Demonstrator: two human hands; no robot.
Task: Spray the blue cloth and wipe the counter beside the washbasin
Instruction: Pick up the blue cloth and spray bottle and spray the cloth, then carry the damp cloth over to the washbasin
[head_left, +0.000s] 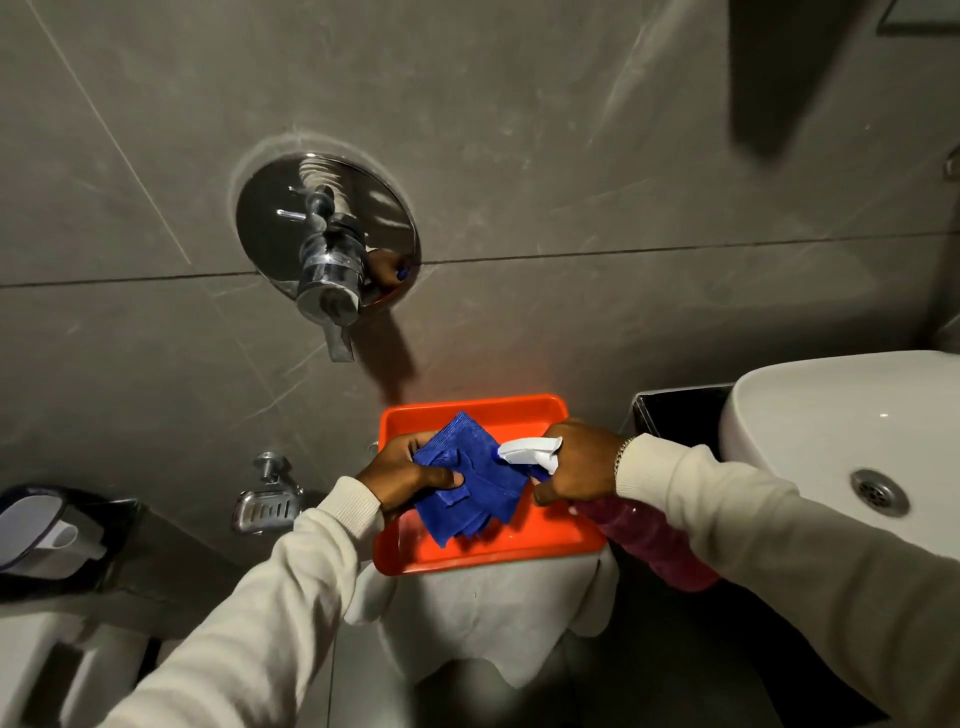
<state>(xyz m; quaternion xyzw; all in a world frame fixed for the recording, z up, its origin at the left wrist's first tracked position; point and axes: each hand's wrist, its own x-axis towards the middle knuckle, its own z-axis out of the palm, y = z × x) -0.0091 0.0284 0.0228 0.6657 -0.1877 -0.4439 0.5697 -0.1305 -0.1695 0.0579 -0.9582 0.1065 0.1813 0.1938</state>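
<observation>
My left hand (402, 475) grips a folded blue cloth (475, 491) and holds it just above an orange tray (524, 545). My right hand (576, 462) is closed around a spray bottle (649, 540) with a pinkish-purple body and a white nozzle head (530, 451). The nozzle points left at the cloth from very close, nearly touching it. The white washbasin (810, 415) sits at the right with its metal drain (879, 492) showing. A dark strip of counter (680, 413) lies between the tray and the basin.
The tray rests on a stand draped in white fabric (493, 623). A chrome mixer valve (327, 244) juts from the grey tiled wall above. A metal soap dish (265, 506) hangs lower left. A dark-rimmed white object (47, 535) sits on a ledge at far left.
</observation>
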